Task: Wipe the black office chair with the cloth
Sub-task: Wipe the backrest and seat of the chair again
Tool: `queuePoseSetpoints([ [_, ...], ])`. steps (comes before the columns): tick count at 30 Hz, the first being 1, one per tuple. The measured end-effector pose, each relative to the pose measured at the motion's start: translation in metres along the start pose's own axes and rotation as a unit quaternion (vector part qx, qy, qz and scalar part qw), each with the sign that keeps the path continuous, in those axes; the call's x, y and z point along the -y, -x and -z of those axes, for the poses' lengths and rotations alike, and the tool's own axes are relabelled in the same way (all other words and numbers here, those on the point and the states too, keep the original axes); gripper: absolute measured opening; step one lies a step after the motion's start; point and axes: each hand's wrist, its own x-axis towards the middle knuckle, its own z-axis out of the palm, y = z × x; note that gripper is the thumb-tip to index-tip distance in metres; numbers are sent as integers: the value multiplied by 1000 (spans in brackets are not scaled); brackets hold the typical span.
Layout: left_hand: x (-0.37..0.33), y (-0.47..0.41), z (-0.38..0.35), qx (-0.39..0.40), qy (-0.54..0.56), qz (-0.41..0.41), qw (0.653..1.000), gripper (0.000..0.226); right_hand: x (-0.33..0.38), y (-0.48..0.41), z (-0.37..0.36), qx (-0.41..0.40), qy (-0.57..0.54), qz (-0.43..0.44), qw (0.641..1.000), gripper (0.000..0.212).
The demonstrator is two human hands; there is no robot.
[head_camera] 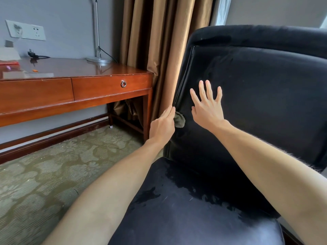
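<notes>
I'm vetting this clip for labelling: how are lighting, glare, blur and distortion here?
Head view: daylight from the upper right leaves a pale sheen on the black office chair seat and reflections on the wooden desk top. Head view: the backrest is so dark that its detail is lost. Head view: wide-angle distortion bends lines near the borders, while the left hand, cloth and right hand look sharp.

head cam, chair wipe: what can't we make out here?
All in the head view:
- cloth: mostly hidden under the left hand. Only a tuft shows, so it's unclear whether the fingers curl round it or press it flat.
- right hand: spread over the chair backrest. Contact can't be judged from one view.
- chair base: hidden below the seat.
- lamp: head cut off by the top edge.
</notes>
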Motion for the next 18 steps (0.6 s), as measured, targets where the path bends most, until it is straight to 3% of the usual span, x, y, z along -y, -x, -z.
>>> queuePoseSetpoints([
  [12,-15,36,-16,202,-79,86,972,44,-8,33,4,55,-2,36,998,63],
  [18,-34,41,4,152,12,62,986,42,-7,60,14,92,-23,29,995,66],
])
